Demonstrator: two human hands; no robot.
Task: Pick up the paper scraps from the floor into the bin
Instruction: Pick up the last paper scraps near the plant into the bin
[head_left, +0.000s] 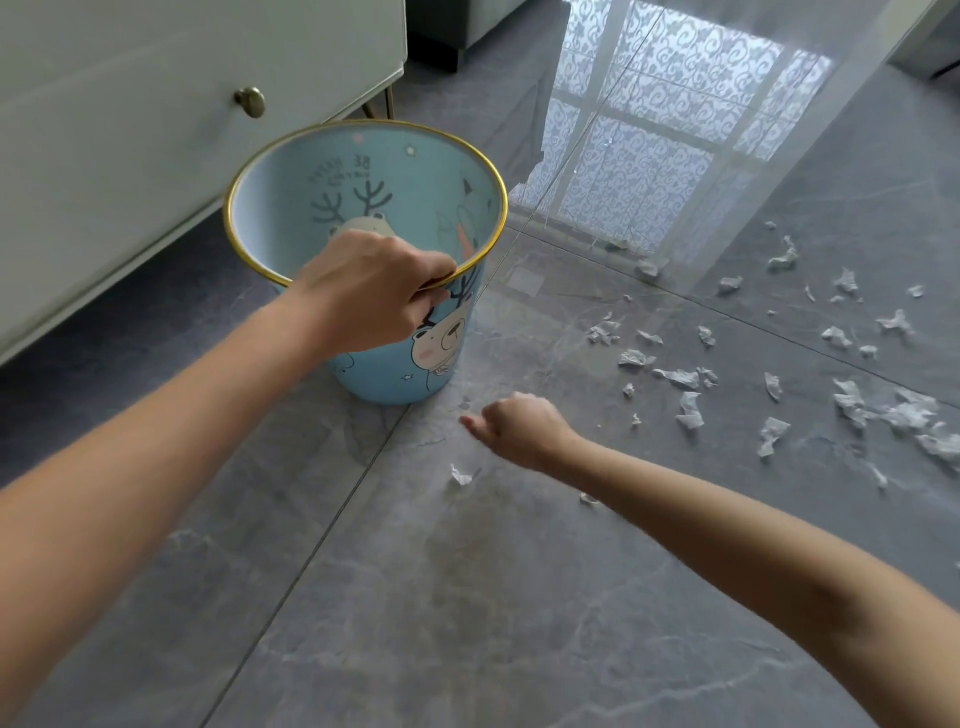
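Observation:
A light blue bin (384, 374) with a gold rim and cartoon reindeer prints stands on the grey tiled floor. My left hand (363, 291) grips its near rim. My right hand (514, 426) hovers low over the floor to the right of the bin, fingers curled in; whether it holds anything I cannot tell. Several white paper scraps (685, 410) lie scattered across the floor to the right. One small scrap (461, 475) lies just in front of my right hand, and another (588, 499) sits by my right forearm.
A white cabinet (156, 130) with a brass knob stands on thin legs behind and left of the bin. A sheer curtain (779, 156) hangs at the far right over a bright window reflection. Dark furniture stands at the back.

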